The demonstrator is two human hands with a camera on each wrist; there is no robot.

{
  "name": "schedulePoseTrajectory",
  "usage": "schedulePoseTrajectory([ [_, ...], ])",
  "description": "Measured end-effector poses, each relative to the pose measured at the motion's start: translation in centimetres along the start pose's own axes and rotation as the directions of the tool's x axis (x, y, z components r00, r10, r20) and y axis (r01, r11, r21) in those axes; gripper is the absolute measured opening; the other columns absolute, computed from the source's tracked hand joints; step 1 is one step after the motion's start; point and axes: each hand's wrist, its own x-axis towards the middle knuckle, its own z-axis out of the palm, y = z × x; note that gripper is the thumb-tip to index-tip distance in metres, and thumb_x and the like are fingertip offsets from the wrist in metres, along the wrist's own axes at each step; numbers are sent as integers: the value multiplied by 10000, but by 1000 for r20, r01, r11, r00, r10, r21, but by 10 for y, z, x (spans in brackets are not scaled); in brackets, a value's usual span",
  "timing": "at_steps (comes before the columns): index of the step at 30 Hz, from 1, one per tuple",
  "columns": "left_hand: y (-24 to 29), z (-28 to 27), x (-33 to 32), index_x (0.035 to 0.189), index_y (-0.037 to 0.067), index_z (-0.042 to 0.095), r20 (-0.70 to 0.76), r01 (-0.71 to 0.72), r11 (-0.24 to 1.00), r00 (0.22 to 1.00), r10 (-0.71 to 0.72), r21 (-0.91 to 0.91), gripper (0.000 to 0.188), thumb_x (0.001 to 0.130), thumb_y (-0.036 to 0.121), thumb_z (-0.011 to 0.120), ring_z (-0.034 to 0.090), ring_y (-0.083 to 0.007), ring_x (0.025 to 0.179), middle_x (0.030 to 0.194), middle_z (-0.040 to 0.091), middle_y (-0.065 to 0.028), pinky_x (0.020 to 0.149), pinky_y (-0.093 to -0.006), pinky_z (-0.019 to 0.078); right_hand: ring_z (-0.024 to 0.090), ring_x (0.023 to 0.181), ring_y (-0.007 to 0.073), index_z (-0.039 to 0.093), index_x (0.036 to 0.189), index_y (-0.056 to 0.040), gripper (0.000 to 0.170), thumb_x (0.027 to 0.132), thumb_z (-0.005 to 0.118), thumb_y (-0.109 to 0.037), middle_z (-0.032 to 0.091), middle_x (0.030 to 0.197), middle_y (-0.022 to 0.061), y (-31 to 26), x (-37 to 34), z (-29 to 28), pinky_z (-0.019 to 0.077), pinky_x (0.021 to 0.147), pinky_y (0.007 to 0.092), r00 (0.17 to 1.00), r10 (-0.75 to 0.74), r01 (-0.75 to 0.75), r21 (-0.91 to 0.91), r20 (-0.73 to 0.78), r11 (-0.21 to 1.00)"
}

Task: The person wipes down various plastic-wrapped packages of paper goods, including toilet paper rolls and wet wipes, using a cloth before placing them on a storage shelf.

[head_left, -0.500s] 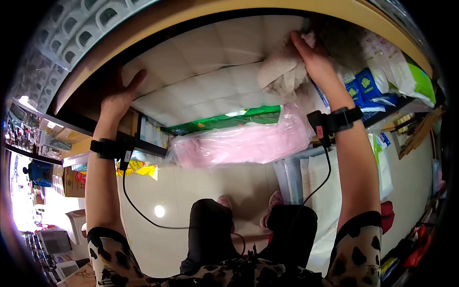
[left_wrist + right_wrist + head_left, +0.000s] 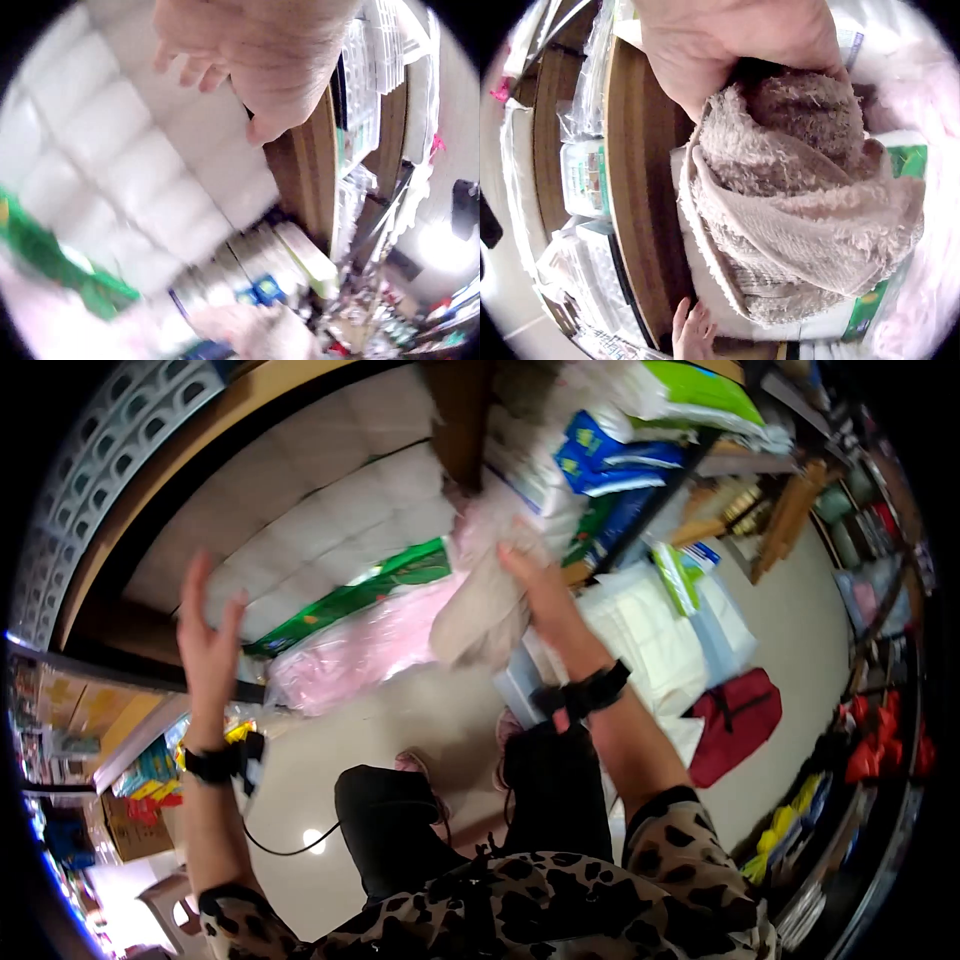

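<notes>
A greyish-pink fuzzy cloth (image 2: 482,605), like a worn towel, hangs bunched from my right hand (image 2: 545,598), with fingers curled round its upper part. In the right wrist view the folds of the cloth (image 2: 795,202) fill the space below the palm. My left hand (image 2: 208,645) holds nothing; its fingers are spread, and it is in front of the left end of a large white pack (image 2: 340,470) on the shelf. That pack shows rows of puffy white squares in the left wrist view. Below it lie a green wrapper (image 2: 350,595) and a pink pack in clear plastic (image 2: 350,655).
Blue packets (image 2: 615,455) and a bright green pack (image 2: 700,395) lie on the shelf to the right. White packs (image 2: 645,645) and a dark red bag (image 2: 738,725) are on the floor at the right. A grey plastic basket (image 2: 110,470) stands on top at the left.
My right hand has drawn the cloth off the upper right of the white pack, down toward my body. My left hand has come away from the pack's left end. The head view has turned right.
</notes>
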Motion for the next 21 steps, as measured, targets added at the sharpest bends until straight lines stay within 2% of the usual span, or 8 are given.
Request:
schedulePoseTrajectory([
  [2, 22, 51, -50, 1441, 49, 306, 286, 319, 794, 939, -191, -518, 675, 876, 228, 630, 370, -269, 1336, 1462, 358, -161, 1085, -380, 304, 534, 1058, 148, 352, 1400, -28, 623, 877, 645, -198, 567, 1157, 57, 8, -46, 11, 431, 930, 293, 1000, 0, -1, -19, -29, 1000],
  [3, 44, 63, -72, 1469, 70, 242, 492, 464, 802, 834, -251, -377, 753, 886, 364, 618, 354, -285, 1342, 1482, 308, -170, 1075, -400, 313, 531, 1060, 145, 353, 1393, -19, 597, 895, 623, -206, 558, 1170, 64, -1, -74, 24, 431, 929, 290, 999, 20, -22, -66, -25, 998],
  [5, 102, 86, -107, 1493, 87, 168, 725, 707, 484, 661, -193, -516, 873, 867, 529, 588, 313, -299, 1357, 1497, 262, -165, 1079, -390, 294, 530, 1059, 153, 330, 1407, -10, 589, 924, 587, -231, 541, 1192, 68, 10, -110, 40, 430, 932, 295, 999, -40, 45, -188, 29, 981],
  [8, 122, 121, -160, 1502, 96, 115, 754, 746, 245, 652, -81, -619, 841, 905, 496, 552, 269, -236, 1363, 1500, 234, -121, 1092, -355, 263, 216, 1406, 226, 240, 1457, -12, 611, 967, 498, -271, 265, 1505, 165, 36, -152, 50, 209, 1124, 330, 966, 6, 71, -288, 257, 955],
  [10, 126, 125, -188, 1468, 73, 231, 785, 802, 112, 597, -162, -587, 687, 943, 397, 536, 389, -211, 1286, 1416, 372, -107, 1046, -351, 347, 225, 1407, 250, 231, 1461, -13, 635, 973, 469, -342, 268, 1506, 162, 34, -167, 39, 209, 1127, 341, 940, 78, 54, -370, 332, 928],
  [13, 114, 116, -222, 1402, 52, 348, 857, 882, 129, 472, -206, -454, 539, 956, 297, 527, 521, -198, 1146, 1284, 500, -92, 956, -335, 441, 275, 1387, 271, 252, 1451, -10, 653, 971, 444, -408, 296, 1487, 193, 30, -195, 31, 233, 1118, 352, 912, 220, -24, -488, 347, 872],
  [16, 121, 114, -234, 1305, 25, 446, 855, 862, -144, 435, -282, -486, 404, 930, 152, 526, 593, -216, 1040, 1171, 583, -102, 894, -333, 484, 328, 1358, 290, 264, 1443, -9, 669, 966, 438, -444, 337, 1457, 218, 34, -209, 11, 261, 1102, 366, 874, 236, 50, -562, 424, 826],
  [21, 171, 92, -241, 1286, 18, 452, 854, 877, -169, 368, -367, -450, 410, 906, 131, 557, 596, -217, 1034, 1161, 588, -109, 891, -340, 486, 608, 1004, 205, 282, 1414, 3, 641, 944, 555, -336, 487, 1289, 201, 29, -231, -27, 486, 833, 306, 907, 285, -127, -444, 310, 887],
])
